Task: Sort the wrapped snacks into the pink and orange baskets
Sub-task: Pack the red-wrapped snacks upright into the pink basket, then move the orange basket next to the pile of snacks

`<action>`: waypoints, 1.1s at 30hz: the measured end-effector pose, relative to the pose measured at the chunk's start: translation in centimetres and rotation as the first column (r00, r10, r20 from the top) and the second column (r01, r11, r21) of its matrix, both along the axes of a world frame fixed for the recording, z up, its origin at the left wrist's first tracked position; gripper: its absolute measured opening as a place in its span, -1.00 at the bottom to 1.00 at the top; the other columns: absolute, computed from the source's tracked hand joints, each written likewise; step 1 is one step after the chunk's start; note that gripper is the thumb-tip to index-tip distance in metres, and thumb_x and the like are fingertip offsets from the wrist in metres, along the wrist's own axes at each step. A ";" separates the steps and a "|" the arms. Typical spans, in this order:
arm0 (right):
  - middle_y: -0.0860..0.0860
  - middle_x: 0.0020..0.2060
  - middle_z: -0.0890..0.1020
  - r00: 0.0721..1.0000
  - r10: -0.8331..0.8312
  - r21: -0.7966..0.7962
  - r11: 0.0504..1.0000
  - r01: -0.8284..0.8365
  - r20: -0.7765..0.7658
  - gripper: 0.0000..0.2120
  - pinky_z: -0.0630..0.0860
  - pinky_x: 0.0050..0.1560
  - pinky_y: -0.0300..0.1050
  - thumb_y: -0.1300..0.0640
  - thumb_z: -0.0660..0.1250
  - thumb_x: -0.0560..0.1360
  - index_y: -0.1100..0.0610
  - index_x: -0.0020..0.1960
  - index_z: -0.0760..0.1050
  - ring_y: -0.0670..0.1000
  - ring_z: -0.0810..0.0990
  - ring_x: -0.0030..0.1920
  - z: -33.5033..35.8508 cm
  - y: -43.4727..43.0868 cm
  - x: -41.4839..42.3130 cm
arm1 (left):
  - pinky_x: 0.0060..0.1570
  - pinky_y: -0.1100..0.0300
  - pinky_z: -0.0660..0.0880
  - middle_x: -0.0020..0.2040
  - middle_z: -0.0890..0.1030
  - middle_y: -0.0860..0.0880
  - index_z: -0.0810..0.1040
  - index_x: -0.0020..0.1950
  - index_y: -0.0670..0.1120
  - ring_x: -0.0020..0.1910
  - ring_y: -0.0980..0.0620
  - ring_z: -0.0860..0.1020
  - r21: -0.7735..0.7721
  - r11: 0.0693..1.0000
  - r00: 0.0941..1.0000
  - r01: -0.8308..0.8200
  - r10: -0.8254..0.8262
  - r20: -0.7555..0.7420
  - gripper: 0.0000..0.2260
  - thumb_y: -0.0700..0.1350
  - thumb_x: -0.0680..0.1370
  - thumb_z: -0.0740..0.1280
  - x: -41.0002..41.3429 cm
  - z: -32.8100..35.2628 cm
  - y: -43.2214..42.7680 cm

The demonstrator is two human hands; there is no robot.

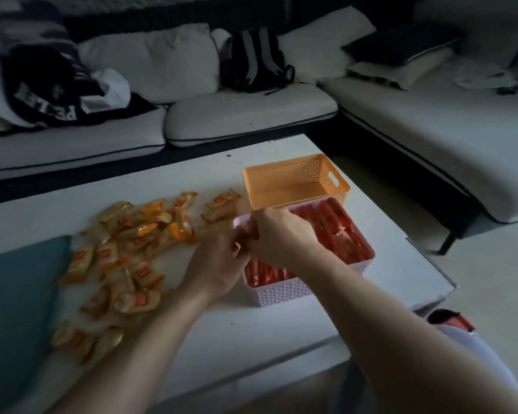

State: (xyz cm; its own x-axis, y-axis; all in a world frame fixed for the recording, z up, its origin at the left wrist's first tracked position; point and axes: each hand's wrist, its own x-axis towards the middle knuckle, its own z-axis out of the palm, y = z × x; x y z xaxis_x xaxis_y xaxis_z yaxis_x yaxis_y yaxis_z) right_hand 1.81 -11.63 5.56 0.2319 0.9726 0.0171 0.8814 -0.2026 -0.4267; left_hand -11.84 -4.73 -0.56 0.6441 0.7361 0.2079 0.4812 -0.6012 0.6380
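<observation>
Dimly lit: white table (251, 324), orange basket (293, 173), sofa (251, 115) behind.

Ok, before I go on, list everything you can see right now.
orange basket: one, orange, empty, table's far right.
pink basket: one, pale pink, just nearer than the orange one.
red snacks: many, red, inside pink basket.
orange snacks: many, orange-yellow, loose on table, left of baskets.
table: one, white.
cushion: one, teal, table's left edge.
sofa: one, white, behind table.
backpack: one, black, on sofa.
left hand: pinches a wrapper at pink basket's corner.
right hand: fingers curled there too; grip unclear.
</observation>
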 end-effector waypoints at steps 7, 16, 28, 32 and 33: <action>0.15 0.35 0.42 0.938 0.347 -0.272 0.903 -0.333 0.004 -0.55 0.51 0.21 0.14 0.04 0.28 0.58 0.09 0.45 0.37 0.24 0.45 0.33 -6.4 2.9 -12.5 | 0.05 0.07 0.52 0.06 0.63 0.05 0.65 0.04 0.11 0.08 -0.08 0.59 0.108 0.897 0.823 -0.429 0.437 -0.363 -0.81 0.02 0.44 0.38 -18.4 -2.0 1.0; 0.15 0.39 0.33 0.903 0.394 -0.436 0.852 -0.289 0.171 -0.26 0.49 0.21 0.22 -0.24 0.37 0.50 0.10 0.50 0.18 0.27 0.34 0.39 -10.7 5.7 -17.5 | 0.52 -0.04 0.21 0.56 0.09 -0.08 0.11 0.63 0.15 0.53 -0.24 0.11 -0.098 0.875 0.668 -0.474 0.285 -0.687 -0.05 0.25 0.35 0.52 -25.5 -4.8 0.4; 0.06 0.39 0.36 0.950 0.233 -0.171 0.965 -0.199 0.209 -0.44 0.46 0.23 0.12 -0.19 0.32 0.53 0.02 0.44 0.32 0.15 0.34 0.40 -8.1 8.6 -17.5 | 0.32 -0.02 0.43 0.47 0.36 -0.03 0.27 0.56 0.02 0.45 -0.11 0.33 0.133 0.842 0.762 -0.523 0.531 -0.370 -0.31 0.26 0.53 0.38 -23.1 -3.7 3.6; -0.03 0.13 0.61 0.965 0.106 -0.039 0.994 -0.100 0.239 -0.68 0.60 0.03 0.04 -0.20 0.24 0.55 -0.07 0.20 0.52 0.08 0.60 0.12 -2.5 7.5 -11.9 | 0.16 0.10 0.46 0.37 0.45 0.06 0.44 0.41 0.05 0.31 0.00 0.46 0.146 0.890 0.865 -0.432 0.454 -0.214 -0.56 0.17 0.58 0.35 -18.9 -0.4 2.7; -0.04 0.00 0.63 0.968 0.054 -0.039 0.998 -0.046 0.245 -0.77 0.62 -0.05 0.02 -0.16 0.24 0.55 -0.06 0.10 0.53 0.06 0.63 -0.02 -1.5 7.0 -9.5 | 0.13 0.11 0.47 0.35 0.47 0.07 0.47 0.38 0.04 0.28 0.01 0.50 0.090 0.911 0.891 -0.403 0.413 -0.190 -0.60 0.14 0.59 0.36 -17.4 -0.1 2.6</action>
State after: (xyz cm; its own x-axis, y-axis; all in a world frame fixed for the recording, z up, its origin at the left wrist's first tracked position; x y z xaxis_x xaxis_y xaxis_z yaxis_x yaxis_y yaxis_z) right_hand -7.73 -4.68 4.03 0.1756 0.9838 0.0350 0.9678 -0.1660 -0.1894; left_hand -29.29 -2.08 -0.67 0.3212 0.9355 0.1471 0.8051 -0.3516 0.4777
